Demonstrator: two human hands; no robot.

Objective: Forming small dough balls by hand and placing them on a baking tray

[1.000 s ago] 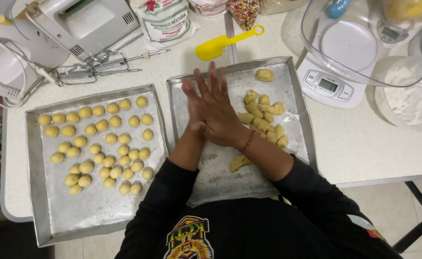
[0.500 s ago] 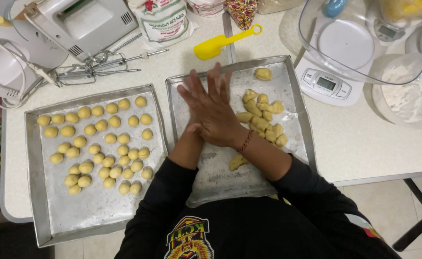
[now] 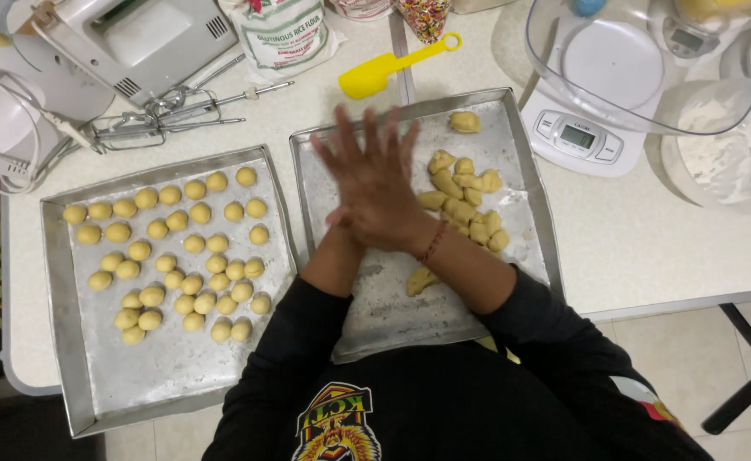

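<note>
My right hand (image 3: 375, 183), a beaded bracelet on its wrist, lies flat with fingers spread over my left hand (image 3: 338, 224), which is mostly hidden underneath. Both palms are pressed together above the right metal tray (image 3: 392, 303). Whatever lies between the palms is hidden. Just right of the hands on that tray is a cluster of rough yellow dough pieces (image 3: 465, 205), with one piece (image 3: 464, 122) at the far end and another (image 3: 421, 280) nearer me. The left tray (image 3: 162, 376) holds several rows of round dough balls (image 3: 171, 248).
Behind the trays lie a yellow spatula (image 3: 384, 72), a bag of flour (image 3: 282, 34), a white hand mixer (image 3: 128, 38) and loose beaters (image 3: 171, 115). A kitchen scale (image 3: 576, 137) under a clear bowl (image 3: 631, 60) and a floury bowl (image 3: 725, 154) stand at the right.
My right hand has slid forward over the left, fingers reaching farther up the tray. The trays and dough have not moved.
</note>
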